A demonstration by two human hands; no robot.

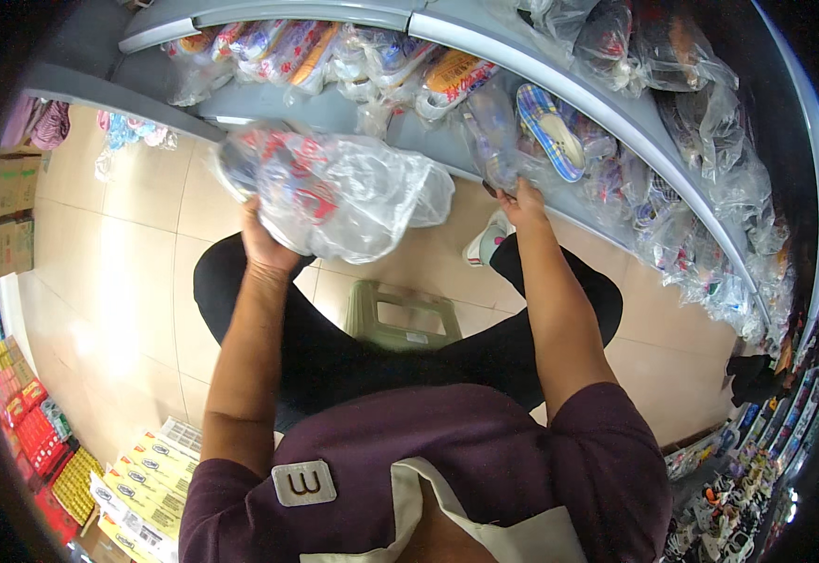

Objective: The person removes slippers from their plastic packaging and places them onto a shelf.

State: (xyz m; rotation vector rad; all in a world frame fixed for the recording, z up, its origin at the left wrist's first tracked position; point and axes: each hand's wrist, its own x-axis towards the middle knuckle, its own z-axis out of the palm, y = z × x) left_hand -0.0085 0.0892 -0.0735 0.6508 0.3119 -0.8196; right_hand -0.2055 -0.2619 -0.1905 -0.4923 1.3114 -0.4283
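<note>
My left hand (265, 239) grips a clear plastic bag (360, 193) with red print, and shoes show through its left end. At the edge of a grey metal shelf, my right hand (522, 204) has its fingers on a plastic-wrapped shoe (492, 134); whether they close on it or only touch it I cannot tell. Just right of that shoe lies a blue plaid slip-on shoe (551, 134), its insole facing up. More bagged shoes (452, 81) stand in a row along the same shelf.
A green plastic stool (402, 338) is under me, between my legs. Shelf edges (536, 60) curve overhead and to the right, with bagged goods on them. Cardboard boxes (8, 250) stand at the far left, yellow packs (149, 478) at the lower left. Small goods (722, 507) fill racks at the lower right.
</note>
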